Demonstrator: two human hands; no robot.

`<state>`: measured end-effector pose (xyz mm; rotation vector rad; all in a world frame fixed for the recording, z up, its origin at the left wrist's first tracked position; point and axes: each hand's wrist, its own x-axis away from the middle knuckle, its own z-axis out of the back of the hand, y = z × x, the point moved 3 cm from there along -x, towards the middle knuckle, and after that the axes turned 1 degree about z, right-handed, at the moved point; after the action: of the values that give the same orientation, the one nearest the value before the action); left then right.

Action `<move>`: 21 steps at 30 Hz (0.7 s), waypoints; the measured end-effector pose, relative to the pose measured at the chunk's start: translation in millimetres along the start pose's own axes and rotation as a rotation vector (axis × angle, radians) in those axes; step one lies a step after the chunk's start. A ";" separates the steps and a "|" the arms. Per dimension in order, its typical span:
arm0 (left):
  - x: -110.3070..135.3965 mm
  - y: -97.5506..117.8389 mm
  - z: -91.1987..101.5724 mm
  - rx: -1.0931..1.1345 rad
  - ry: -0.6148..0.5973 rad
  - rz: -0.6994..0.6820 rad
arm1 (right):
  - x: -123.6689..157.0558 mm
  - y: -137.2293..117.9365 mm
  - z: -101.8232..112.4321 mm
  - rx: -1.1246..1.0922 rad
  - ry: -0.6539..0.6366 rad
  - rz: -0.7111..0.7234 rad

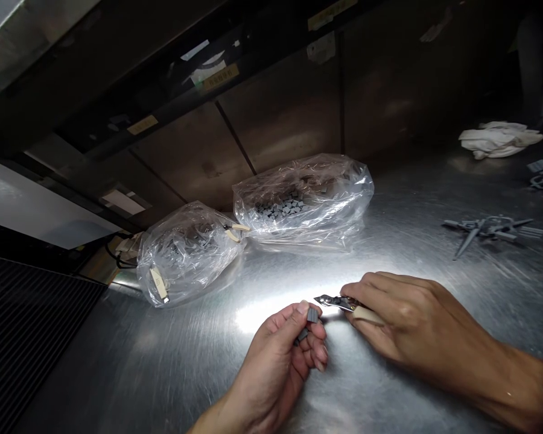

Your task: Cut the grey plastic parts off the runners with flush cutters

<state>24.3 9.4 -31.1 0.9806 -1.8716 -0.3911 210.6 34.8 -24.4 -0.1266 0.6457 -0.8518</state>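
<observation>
Between the thumb and fingers of my left hand (285,355) is a small grey plastic piece (312,315) with a ribbed face. A second dark grey piece (301,336) shows lower in the same palm, partly hidden by the fingers. My right hand (402,319) is wrapped round a pair of nippers (344,302) with cream handles. Their metal tip points left, close to the ribbed piece but apart from it. Both hands are just above the metal table (199,361).
Two clear plastic bags stand at the back, the right bag (303,199) and the left bag (185,253), both with many small grey pieces. A cutter knife (158,284) lies at the left bag. Grey moulded sprues (489,229) and a white cloth (500,140) lie at the right.
</observation>
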 end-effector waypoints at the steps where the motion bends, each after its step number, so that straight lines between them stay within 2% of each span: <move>1: -0.1 0.3 0.1 -0.001 -0.001 -0.001 | -0.4 1.5 0.0 -0.007 0.007 -0.012; 6: 0.5 1.6 0.2 -0.003 0.006 0.002 | -1.5 5.9 0.0 -0.045 0.027 -0.047; 21: 1.0 -0.3 1.7 0.007 0.006 0.022 | -1.4 8.8 -2.3 -0.066 -0.020 -0.069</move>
<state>22.7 8.1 -31.6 0.9639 -1.8783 -0.3676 214.4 42.0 -28.7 -0.2178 0.6535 -0.8950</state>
